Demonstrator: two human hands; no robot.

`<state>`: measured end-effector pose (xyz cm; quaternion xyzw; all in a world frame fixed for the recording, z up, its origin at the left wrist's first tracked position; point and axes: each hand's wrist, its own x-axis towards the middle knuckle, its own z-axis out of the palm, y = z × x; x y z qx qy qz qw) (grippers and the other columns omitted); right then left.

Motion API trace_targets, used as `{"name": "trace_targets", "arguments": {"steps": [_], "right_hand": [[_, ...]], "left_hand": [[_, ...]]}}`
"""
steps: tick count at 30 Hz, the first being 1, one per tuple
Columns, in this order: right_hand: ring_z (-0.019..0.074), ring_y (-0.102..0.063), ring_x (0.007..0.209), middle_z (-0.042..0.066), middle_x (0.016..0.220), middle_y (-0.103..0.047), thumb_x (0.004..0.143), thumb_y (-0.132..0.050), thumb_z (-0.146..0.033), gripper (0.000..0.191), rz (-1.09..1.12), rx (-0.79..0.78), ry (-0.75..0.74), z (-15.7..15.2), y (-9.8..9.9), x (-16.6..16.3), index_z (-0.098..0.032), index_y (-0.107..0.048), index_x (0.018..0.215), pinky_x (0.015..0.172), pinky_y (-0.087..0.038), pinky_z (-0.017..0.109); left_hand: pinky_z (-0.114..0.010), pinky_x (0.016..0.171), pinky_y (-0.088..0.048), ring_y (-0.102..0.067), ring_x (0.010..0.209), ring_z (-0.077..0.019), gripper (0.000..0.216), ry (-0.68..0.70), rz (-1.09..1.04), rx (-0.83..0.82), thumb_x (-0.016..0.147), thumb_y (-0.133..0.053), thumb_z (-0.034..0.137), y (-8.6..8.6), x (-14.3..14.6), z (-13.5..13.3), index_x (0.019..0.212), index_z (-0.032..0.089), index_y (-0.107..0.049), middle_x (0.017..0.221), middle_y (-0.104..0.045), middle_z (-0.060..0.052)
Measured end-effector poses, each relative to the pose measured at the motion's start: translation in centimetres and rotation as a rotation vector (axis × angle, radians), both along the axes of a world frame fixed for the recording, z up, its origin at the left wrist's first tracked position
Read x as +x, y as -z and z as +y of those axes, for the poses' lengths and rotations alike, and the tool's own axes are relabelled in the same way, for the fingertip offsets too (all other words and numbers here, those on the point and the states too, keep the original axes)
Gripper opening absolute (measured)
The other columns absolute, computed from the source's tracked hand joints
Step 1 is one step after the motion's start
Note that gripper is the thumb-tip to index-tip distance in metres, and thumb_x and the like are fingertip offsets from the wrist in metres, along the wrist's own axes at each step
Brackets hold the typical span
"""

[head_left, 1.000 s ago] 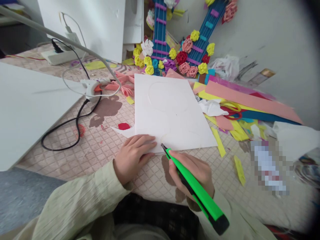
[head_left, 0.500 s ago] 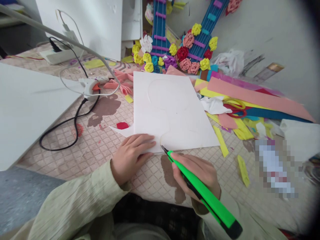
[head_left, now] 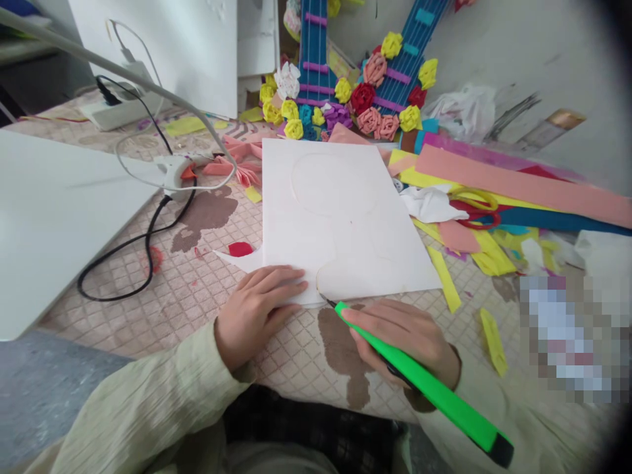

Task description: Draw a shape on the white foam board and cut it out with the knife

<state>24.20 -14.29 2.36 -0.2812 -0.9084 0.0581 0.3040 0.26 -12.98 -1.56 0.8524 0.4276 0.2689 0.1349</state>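
A white board point(head_left: 316, 237) with faint curved outlines drawn on it lies on the quilted tablecloth in front of me. My left hand point(head_left: 261, 306) rests flat on its near left corner, fingers stretched out. In my right hand point(head_left: 409, 339) is a green utility knife point(head_left: 424, 385), held like a pen. Its blade tip touches the board close to the near edge, at the lower end of a curved line. A white offcut point(head_left: 241, 259) with a small red piece point(head_left: 240, 249) on it sticks out by the board's left side.
Paper strips point(head_left: 513, 178) and red-and-yellow scissors point(head_left: 476, 209) lie to the right. Behind the board stand blue guitar-like crafts point(head_left: 313, 62) with paper roses point(head_left: 364, 97). At left are a black cable point(head_left: 111, 296), a white glue gun point(head_left: 175, 176) and a large white panel point(head_left: 59, 210).
The knife has tilted lower, its handle swinging right, and its blade tip has slid slightly toward the board's near edge. My left hand has stayed in place.
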Motion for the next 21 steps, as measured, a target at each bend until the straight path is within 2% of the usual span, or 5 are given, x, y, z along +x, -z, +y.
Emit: {"name": "trace_targets", "arguments": {"steps": [6,10,21], "right_hand": [[0.0146,-0.063,0.064,0.004,0.069,-0.067,0.078,-0.055,-0.012,0.023,-0.094,0.149,-0.038,0.5,0.2,0.7,-0.011,-0.060,0.101,0.061,-0.056,0.029],[0.0133,-0.063,0.063,0.003,0.068,-0.067,0.080,-0.052,-0.013,0.021,-0.100,0.187,-0.038,0.6,0.0,0.8,-0.015,-0.061,0.099,0.061,-0.057,0.027],[0.0148,-0.061,0.067,0.006,0.072,-0.065,0.078,-0.054,-0.011,0.026,-0.023,0.039,-0.084,0.6,1.5,2.3,-0.011,-0.061,0.103,0.063,-0.055,0.028]], "left_hand": [[-0.041,0.091,-0.044,-0.052,0.110,-0.0218,0.025,-0.004,0.013,0.002,0.086,-0.052,0.027,0.0,-0.1,-0.1,0.109,0.021,-0.061,0.118,-0.061,-0.004],[-0.040,0.092,-0.043,-0.051,0.112,-0.0215,0.025,0.003,0.020,-0.006,0.086,-0.052,0.026,0.0,-0.1,-0.1,0.109,0.022,-0.060,0.119,-0.060,-0.004],[-0.041,0.092,-0.043,-0.052,0.112,-0.0228,0.026,0.010,0.013,0.017,0.085,-0.053,0.024,0.0,-0.1,0.0,0.109,0.021,-0.061,0.117,-0.062,-0.005]]}}
